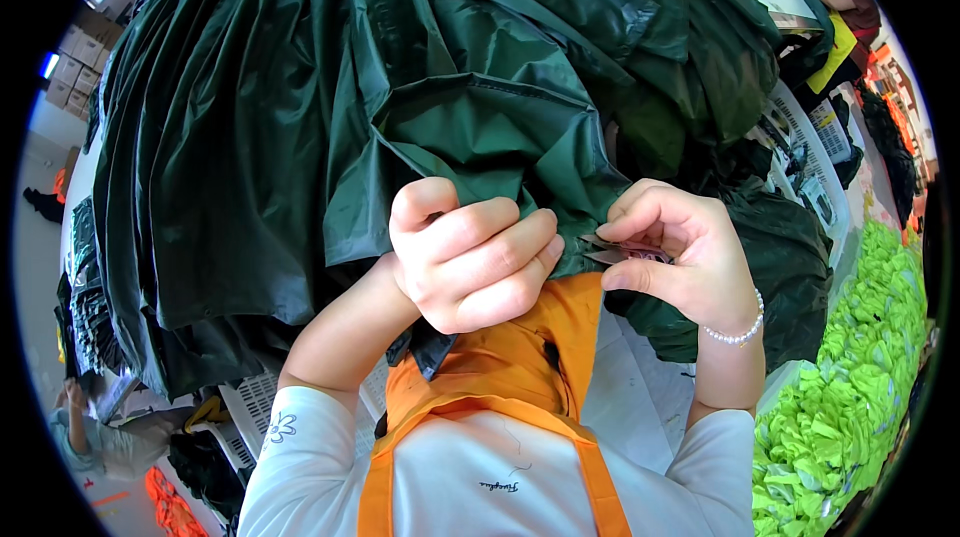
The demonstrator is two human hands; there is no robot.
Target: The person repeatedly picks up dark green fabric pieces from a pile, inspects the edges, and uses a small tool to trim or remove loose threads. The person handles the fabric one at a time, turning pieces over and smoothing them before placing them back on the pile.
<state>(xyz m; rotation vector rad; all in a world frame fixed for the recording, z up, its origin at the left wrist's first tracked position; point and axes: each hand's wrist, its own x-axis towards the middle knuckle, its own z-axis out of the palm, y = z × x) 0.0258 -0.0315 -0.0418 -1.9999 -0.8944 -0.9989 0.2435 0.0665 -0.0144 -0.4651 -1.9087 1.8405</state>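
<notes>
**Thread trimming at the garment edge**

At chest height, the left hand [468, 255] was closed in a fist on a bunched fold of the dark green garment [330, 107], holding its edge taut. The right hand [680, 257] was pinched on small metal snips [622, 249] touching that edge. Judgement: good practice required keeping the fold tight, blades flat to the seam, fingertips clear, and cutting thread only, not fabric. An orange apron [500, 362] lay beneath.

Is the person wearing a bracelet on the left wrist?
No, the pearl bracelet sits on the right wrist; the left hand gripping the green fabric has none.
</notes>
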